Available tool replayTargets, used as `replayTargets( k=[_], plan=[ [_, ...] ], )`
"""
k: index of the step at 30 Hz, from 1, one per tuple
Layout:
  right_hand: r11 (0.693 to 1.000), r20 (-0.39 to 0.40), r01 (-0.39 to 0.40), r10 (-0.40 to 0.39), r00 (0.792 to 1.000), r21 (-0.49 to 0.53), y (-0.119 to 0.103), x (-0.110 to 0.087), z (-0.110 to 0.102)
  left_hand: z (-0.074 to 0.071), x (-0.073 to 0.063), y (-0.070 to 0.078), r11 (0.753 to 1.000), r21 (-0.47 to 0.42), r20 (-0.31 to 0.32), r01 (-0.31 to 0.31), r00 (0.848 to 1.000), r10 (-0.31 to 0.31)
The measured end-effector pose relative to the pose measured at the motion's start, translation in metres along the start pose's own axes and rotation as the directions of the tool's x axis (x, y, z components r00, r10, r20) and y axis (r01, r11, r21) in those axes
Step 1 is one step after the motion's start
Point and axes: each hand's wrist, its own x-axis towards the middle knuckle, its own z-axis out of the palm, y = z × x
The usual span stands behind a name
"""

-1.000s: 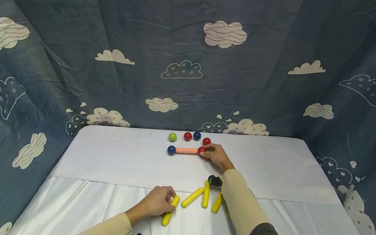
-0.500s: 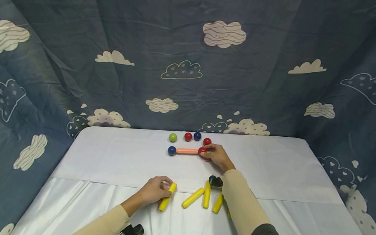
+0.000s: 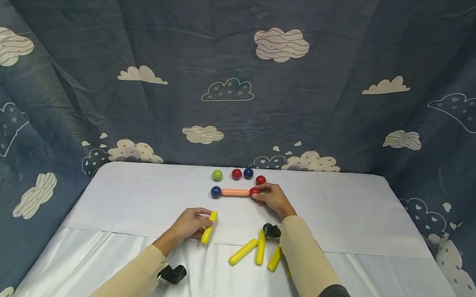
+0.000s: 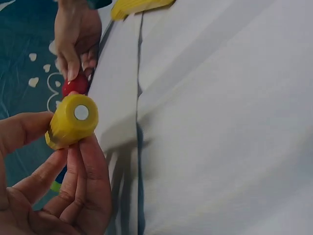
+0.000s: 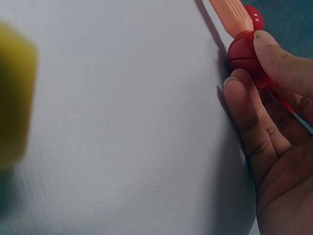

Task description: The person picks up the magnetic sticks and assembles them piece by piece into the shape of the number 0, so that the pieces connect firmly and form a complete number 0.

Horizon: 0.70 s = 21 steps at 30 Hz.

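My left hand (image 3: pixel 187 223) pinches a yellow rod (image 3: pixel 209 228) between thumb and fingers, left of centre. Its near end, with a round silvery disc (image 4: pixel 81 112) set in it, faces the left wrist camera. Farther back, a salmon-coloured ribbed rod (image 3: pixel 235 193) lies across the table and joins a blue ball (image 3: pixel 216 192) on its left to a red ball (image 3: pixel 254 193) on its right. Thumb and fingers of my right hand (image 3: pixel 276 200) grip that red ball. Another bit of red (image 5: pixel 282 101) shows beneath the right hand, mostly hidden by it.
Behind the joined pieces stand a green ball (image 3: pixel 217 175), a red ball (image 3: pixel 236 174), a blue ball (image 3: pixel 248 173) and another red ball (image 3: pixel 260 180). Several yellow rods (image 3: pixel 243 252) lie near the right forearm, which partly covers some. A cloud-print curtain (image 3: pixel 306 102) hangs behind the white-covered table (image 3: pixel 136 206).
My left hand has carried the yellow rod forward and slightly left, away from the other yellow rods, and the rod stands a little steeper in view. The right hand keeps its grip in place.
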Motion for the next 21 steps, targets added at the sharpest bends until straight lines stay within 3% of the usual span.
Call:
replayTargets(
  k=[9, 21],
  plan=[
    [0.999, 0.0, -0.012, 0.012, 1.0, 0.034, 0.001, 0.002, 0.001, -0.001, 0.025, 0.004, 0.993, -0.095, -0.081, 0.066, 0.994, -0.073],
    [1.0, -0.022, -0.018, 0.019, 1.0, 0.021, 0.002, 0.003, 0.004, -0.003, 0.043, 0.01, 0.99, -0.11, -0.114, 0.084, 0.989, -0.096]
  ],
)
